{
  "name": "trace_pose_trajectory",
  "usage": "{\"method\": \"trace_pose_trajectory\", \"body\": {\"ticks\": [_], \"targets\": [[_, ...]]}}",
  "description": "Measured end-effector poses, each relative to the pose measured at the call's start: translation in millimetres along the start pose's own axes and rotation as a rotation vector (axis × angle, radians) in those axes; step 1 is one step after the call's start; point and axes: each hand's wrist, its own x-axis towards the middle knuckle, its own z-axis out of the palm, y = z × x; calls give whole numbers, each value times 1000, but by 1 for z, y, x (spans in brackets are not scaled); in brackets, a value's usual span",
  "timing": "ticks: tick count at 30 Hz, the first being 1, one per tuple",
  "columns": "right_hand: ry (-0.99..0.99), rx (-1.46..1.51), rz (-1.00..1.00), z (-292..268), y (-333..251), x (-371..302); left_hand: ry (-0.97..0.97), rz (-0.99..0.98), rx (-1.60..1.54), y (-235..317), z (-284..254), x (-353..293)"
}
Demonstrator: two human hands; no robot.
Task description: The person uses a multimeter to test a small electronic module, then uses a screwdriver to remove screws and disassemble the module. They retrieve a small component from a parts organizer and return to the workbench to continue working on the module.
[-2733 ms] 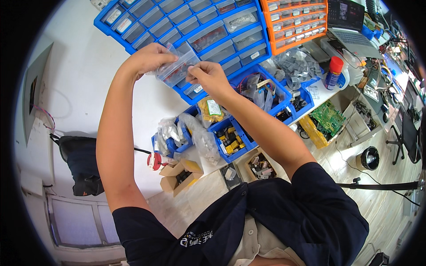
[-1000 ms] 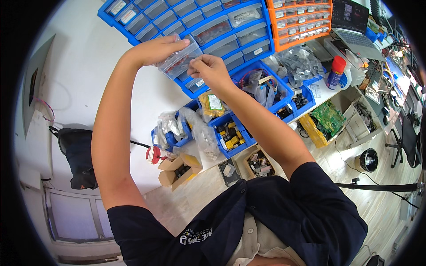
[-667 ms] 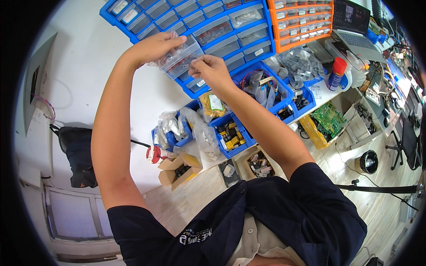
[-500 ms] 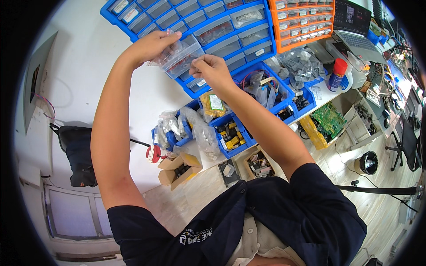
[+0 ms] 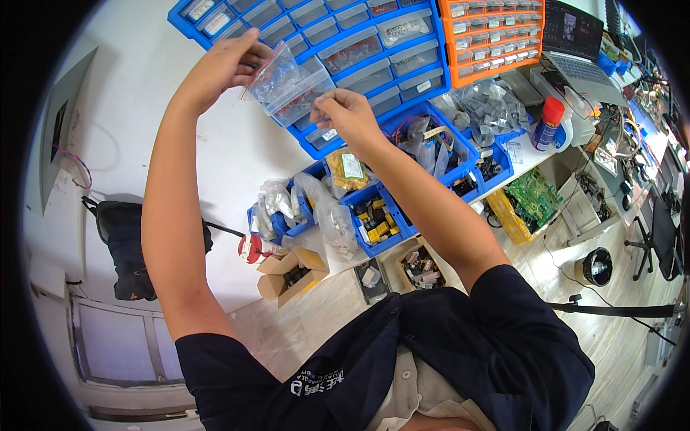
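Note:
A clear plastic drawer (image 5: 305, 104) is pulled out from the lower left of a blue drawer cabinet (image 5: 443, 50). Inside it are small red-tinted items that I cannot make out. A clear zip bag (image 5: 277, 75) with a red seal line pokes up out of the drawer's far left side. Just left of the bag, my left hand (image 5: 226, 68) hovers with its fingers apart and loosely bent, holding nothing. My right hand (image 5: 346, 113) is closed, its thumb and fingers pinched at the drawer's right edge.
Below the cabinet, blue bins (image 5: 373, 223) hold bagged and loose parts. An orange drawer cabinet (image 5: 496, 36) stands to the right, then a laptop (image 5: 575, 43) and a red-capped spray can (image 5: 548, 123). An open cardboard box (image 5: 291, 276) sits at the table's front edge.
My left hand has let go of the zip bag and moved up and left, its fingers loosening. The bag now sticks up from the drawer. My right hand has hardly moved.

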Motion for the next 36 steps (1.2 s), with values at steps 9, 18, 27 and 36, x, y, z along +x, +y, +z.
{"method": "trace_pose_trajectory", "body": {"ticks": [9,18,27,36], "targets": [[-24,-34,-36,9,7,-1,-112,14,172,-8,-1,-2],[-42,-75,-59,5,7,1,-297,-133,405,-4,19,19],[-12,-126,-139,1,12,10,-411,-212,506,-9,30,39],[-9,-157,-134,-2,15,17,-282,-74,514,-6,25,36]]}}
